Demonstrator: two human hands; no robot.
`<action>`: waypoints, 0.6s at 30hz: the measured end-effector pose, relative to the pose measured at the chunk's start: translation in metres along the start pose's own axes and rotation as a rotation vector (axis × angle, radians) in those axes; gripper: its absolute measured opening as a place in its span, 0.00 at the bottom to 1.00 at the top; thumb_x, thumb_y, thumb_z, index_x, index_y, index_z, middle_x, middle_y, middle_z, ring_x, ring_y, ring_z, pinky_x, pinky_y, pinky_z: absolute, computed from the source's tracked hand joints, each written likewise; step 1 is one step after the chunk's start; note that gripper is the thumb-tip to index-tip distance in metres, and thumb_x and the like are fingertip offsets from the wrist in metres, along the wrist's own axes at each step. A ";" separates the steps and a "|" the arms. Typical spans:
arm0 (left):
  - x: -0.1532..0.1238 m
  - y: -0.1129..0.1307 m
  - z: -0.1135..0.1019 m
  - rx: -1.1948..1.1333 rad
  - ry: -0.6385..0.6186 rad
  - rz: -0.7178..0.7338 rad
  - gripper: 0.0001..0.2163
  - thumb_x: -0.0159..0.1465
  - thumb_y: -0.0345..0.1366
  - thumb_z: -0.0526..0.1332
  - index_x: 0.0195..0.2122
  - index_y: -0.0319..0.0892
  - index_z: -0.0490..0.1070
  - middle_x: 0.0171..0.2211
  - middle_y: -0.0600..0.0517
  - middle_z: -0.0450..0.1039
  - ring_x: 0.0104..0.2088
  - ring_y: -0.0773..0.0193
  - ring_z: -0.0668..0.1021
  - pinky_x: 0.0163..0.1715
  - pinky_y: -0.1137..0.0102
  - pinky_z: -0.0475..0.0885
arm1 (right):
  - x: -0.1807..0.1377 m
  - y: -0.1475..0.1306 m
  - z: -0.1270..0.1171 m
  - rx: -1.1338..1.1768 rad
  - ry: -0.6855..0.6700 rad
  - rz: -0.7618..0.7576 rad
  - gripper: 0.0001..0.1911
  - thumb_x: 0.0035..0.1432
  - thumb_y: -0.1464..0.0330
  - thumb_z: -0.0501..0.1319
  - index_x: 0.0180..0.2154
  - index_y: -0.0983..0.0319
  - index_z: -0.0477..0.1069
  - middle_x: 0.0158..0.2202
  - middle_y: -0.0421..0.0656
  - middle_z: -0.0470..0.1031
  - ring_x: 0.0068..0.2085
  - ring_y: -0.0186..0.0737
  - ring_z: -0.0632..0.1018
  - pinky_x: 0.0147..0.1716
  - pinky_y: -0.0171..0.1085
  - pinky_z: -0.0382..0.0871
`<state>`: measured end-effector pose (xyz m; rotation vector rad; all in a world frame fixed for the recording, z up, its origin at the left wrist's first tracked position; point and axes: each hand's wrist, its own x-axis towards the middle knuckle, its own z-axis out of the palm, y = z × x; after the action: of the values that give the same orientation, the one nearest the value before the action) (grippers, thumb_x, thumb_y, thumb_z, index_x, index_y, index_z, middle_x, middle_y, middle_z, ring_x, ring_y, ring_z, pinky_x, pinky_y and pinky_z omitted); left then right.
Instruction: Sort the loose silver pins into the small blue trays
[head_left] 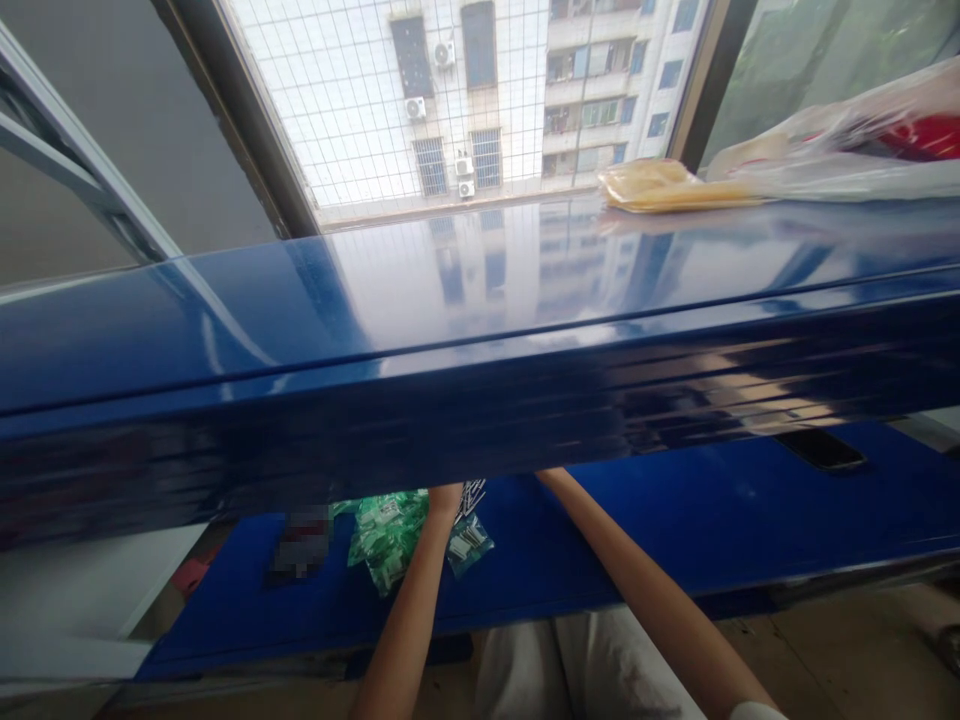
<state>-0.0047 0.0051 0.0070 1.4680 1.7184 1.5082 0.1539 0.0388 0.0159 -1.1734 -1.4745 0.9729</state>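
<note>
My left hand (445,497) reaches in under the blue upper shelf, and only its wrist end shows. Close against it on the left lies a pile of green-tinted plastic packets (390,530). Several thin metal rods (473,494) lie just to its right, partly covered by the shelf edge. Below the rods is a small clear packet (469,541) with pale, short pieces inside. My right hand (553,476) also goes under the shelf, with just the wrist area showing. The shelf hides the fingers of both hands and whatever they touch.
The glossy blue shelf (450,420) spans the view above the blue worktop (675,520). A dark phone-like slab (821,450) lies at the right, and a blurred dark item (300,545) at the left. Clear plastic bags (825,170) and a yellowish packet (652,185) rest on the shelf.
</note>
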 end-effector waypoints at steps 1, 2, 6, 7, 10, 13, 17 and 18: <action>0.000 -0.001 0.001 0.001 0.002 0.007 0.10 0.52 0.35 0.59 0.35 0.42 0.73 0.32 0.50 0.76 0.38 0.59 0.75 0.43 0.65 0.67 | 0.000 0.001 -0.001 -0.042 -0.005 0.005 0.11 0.53 0.66 0.57 0.38 0.63 0.70 0.38 0.45 0.72 0.41 0.39 0.72 0.41 0.38 0.65; 0.001 -0.002 0.001 0.000 0.008 0.012 0.09 0.52 0.35 0.59 0.34 0.42 0.74 0.31 0.50 0.76 0.37 0.59 0.75 0.42 0.65 0.68 | 0.000 0.002 -0.002 -0.089 -0.008 0.009 0.11 0.52 0.66 0.57 0.37 0.63 0.71 0.38 0.45 0.72 0.42 0.40 0.71 0.41 0.38 0.64; 0.002 -0.003 0.002 -0.013 0.036 0.014 0.07 0.52 0.35 0.60 0.30 0.41 0.74 0.27 0.50 0.76 0.35 0.59 0.76 0.41 0.65 0.68 | -0.003 -0.001 -0.004 -0.228 -0.031 0.013 0.12 0.46 0.65 0.61 0.35 0.62 0.73 0.37 0.46 0.73 0.42 0.44 0.71 0.41 0.37 0.64; 0.002 -0.003 0.002 -0.014 0.039 0.012 0.06 0.52 0.35 0.60 0.29 0.41 0.74 0.26 0.50 0.75 0.35 0.59 0.76 0.41 0.65 0.68 | -0.004 -0.002 -0.003 -0.275 -0.051 0.006 0.13 0.45 0.64 0.62 0.35 0.62 0.73 0.37 0.46 0.73 0.42 0.44 0.71 0.41 0.37 0.63; 0.004 -0.004 0.003 -0.021 0.021 0.000 0.05 0.51 0.35 0.60 0.25 0.40 0.74 0.22 0.51 0.75 0.33 0.60 0.76 0.40 0.66 0.68 | -0.007 -0.005 -0.001 -0.492 -0.133 -0.055 0.17 0.45 0.60 0.61 0.37 0.61 0.73 0.40 0.47 0.72 0.43 0.45 0.71 0.41 0.37 0.63; 0.004 -0.005 0.004 -0.037 -0.008 -0.017 0.06 0.52 0.36 0.59 0.23 0.41 0.74 0.21 0.51 0.74 0.32 0.60 0.76 0.39 0.66 0.69 | -0.008 -0.006 0.001 -0.661 -0.173 -0.117 0.20 0.48 0.57 0.59 0.40 0.61 0.72 0.42 0.47 0.72 0.44 0.44 0.71 0.42 0.37 0.63; 0.004 -0.003 0.004 -0.037 -0.028 -0.033 0.08 0.53 0.37 0.59 0.21 0.41 0.73 0.20 0.51 0.73 0.31 0.60 0.76 0.39 0.67 0.69 | -0.008 -0.006 0.000 -0.727 -0.168 -0.145 0.18 0.51 0.58 0.57 0.41 0.60 0.72 0.42 0.47 0.72 0.43 0.43 0.72 0.43 0.37 0.63; 0.004 -0.003 0.004 -0.038 -0.034 -0.036 0.08 0.52 0.38 0.59 0.21 0.41 0.73 0.20 0.51 0.73 0.32 0.60 0.76 0.39 0.66 0.69 | -0.007 -0.005 0.000 -0.731 -0.166 -0.145 0.17 0.51 0.59 0.57 0.41 0.60 0.72 0.41 0.47 0.72 0.43 0.43 0.72 0.43 0.37 0.63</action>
<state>-0.0039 0.0105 0.0041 1.4279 1.6786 1.4812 0.1530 0.0304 0.0195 -1.4816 -2.1111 0.4328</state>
